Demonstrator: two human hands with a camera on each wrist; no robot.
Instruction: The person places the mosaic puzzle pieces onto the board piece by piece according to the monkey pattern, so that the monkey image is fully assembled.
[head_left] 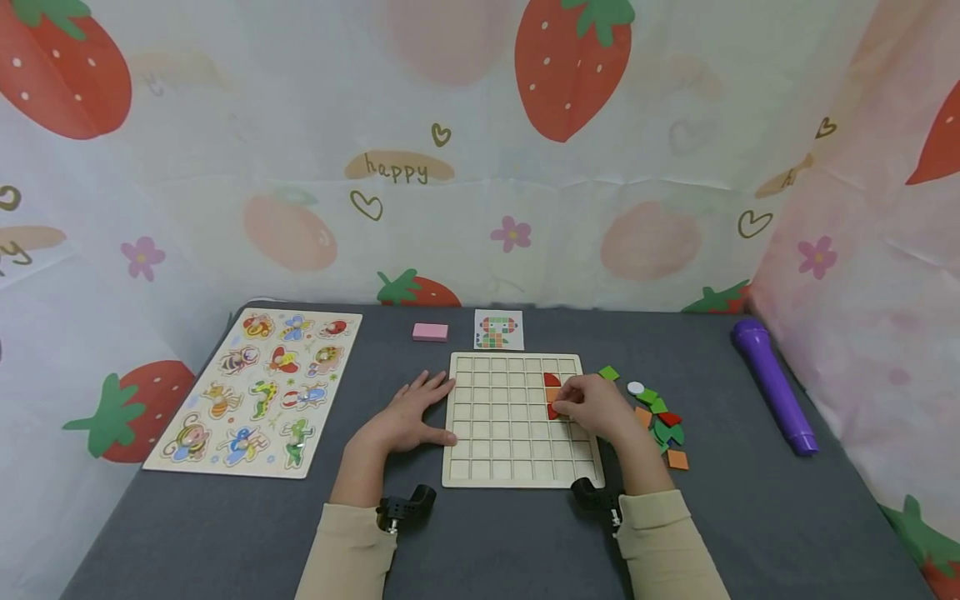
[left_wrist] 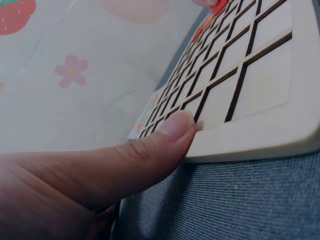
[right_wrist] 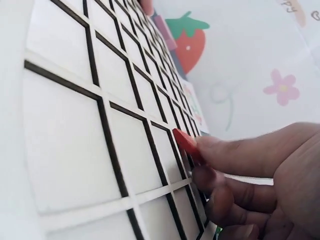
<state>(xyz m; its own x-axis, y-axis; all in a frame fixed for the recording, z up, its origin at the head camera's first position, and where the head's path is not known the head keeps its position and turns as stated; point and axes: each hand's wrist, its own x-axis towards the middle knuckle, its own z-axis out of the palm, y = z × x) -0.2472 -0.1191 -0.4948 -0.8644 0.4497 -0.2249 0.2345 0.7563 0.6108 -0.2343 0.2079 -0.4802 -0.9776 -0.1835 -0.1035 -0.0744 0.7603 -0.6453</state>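
Observation:
A pale wooden grid board [head_left: 495, 433] lies flat on the dark grey table. My right hand [head_left: 596, 404] is over its right side, pinching a small red piece [right_wrist: 186, 144] between thumb and fingers at one of the cells. Just above in the same column sit an orange square [head_left: 552, 394] and another red piece [head_left: 551, 380] with a curved side. At the left edge rests my left hand [head_left: 405, 417], fingers spread, with its thumb [left_wrist: 160, 137] on the board's rim.
Loose green, orange, red and white pieces, among them an orange square [head_left: 677, 460], lie right of the board. Behind it are a pattern card [head_left: 498, 339] and a pink block [head_left: 430, 332]. An insect picture board [head_left: 225, 400] lies left, a purple cylinder [head_left: 772, 387] far right.

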